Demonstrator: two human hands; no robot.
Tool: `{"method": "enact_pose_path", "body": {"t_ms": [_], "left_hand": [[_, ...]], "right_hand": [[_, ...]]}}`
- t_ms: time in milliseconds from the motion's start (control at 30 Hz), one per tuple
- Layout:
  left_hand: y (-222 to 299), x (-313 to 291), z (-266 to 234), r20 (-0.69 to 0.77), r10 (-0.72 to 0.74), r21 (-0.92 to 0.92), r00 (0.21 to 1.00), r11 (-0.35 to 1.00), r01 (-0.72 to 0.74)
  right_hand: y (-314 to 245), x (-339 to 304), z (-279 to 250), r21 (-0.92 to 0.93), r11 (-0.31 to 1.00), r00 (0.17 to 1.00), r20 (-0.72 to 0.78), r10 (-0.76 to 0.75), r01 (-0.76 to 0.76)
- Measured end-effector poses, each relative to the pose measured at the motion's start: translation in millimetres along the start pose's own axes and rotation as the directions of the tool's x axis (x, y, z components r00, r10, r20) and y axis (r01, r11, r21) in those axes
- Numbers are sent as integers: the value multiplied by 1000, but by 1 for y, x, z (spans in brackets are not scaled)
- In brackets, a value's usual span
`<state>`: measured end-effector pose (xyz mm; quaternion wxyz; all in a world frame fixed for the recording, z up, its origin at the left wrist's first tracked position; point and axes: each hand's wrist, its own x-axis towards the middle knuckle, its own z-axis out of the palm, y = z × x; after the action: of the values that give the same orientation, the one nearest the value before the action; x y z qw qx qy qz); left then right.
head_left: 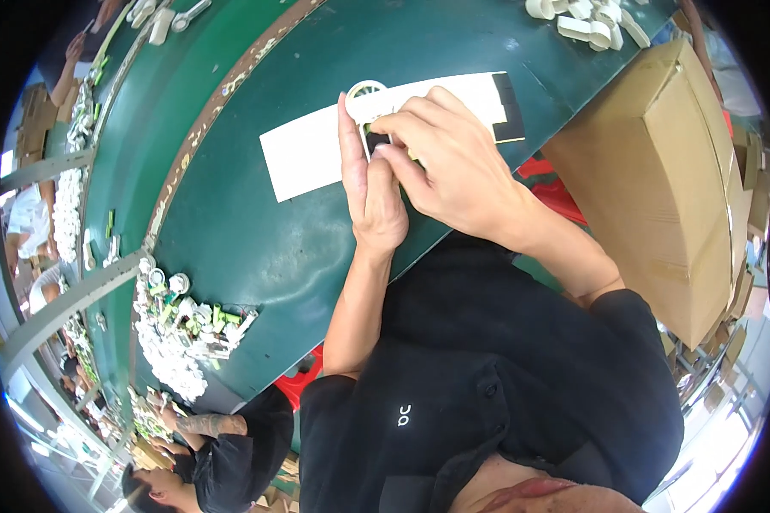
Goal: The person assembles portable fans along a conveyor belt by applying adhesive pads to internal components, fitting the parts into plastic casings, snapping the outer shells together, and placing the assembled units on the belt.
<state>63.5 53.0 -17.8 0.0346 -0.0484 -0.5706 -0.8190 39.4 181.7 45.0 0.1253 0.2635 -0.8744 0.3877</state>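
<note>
A small white handheld fan (368, 89) with a round grilled head is held above the green table. My left hand (372, 197) is closed around its body from below and left, with one finger stretched up along its side. From the right, my right hand (445, 154) reaches over the fan, fingers bent and pinching at a dark part (376, 141) on its body. Whether that dark part is a separate piece cannot be made out, since the fingers cover much of it. Under both hands lies a white sheet (304, 158) with a black printed end.
Loose white parts (594, 24) lie at the far right of the table. A heap of white and green parts (184, 338) sits to the left, near a co-worker (231, 453). A large cardboard box (650, 179) stands at the right; a brown rail (205, 111) edges the table's far side.
</note>
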Motion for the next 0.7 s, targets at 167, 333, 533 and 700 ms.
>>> {"method": "enact_pose_path", "body": {"t_ms": [167, 333, 533, 700], "left_hand": [[12, -1, 8, -30, -7, -67, 1000, 998, 5], [13, -5, 13, -8, 16, 52, 1000, 999, -16], [9, -5, 6, 46, 69, 161, 997, 984, -75], [-8, -4, 8, 77, 268, 503, 960, 821, -269]], "right_hand": [[-12, -9, -8, -112, 987, 990, -76, -123, 114], [-6, 1, -15, -178, 982, 993, -93, -72, 55], [6, 10, -17, 0, 999, 999, -2, -38, 38], [-3, 14, -17, -221, 975, 996, 87, 30, -10]]}}
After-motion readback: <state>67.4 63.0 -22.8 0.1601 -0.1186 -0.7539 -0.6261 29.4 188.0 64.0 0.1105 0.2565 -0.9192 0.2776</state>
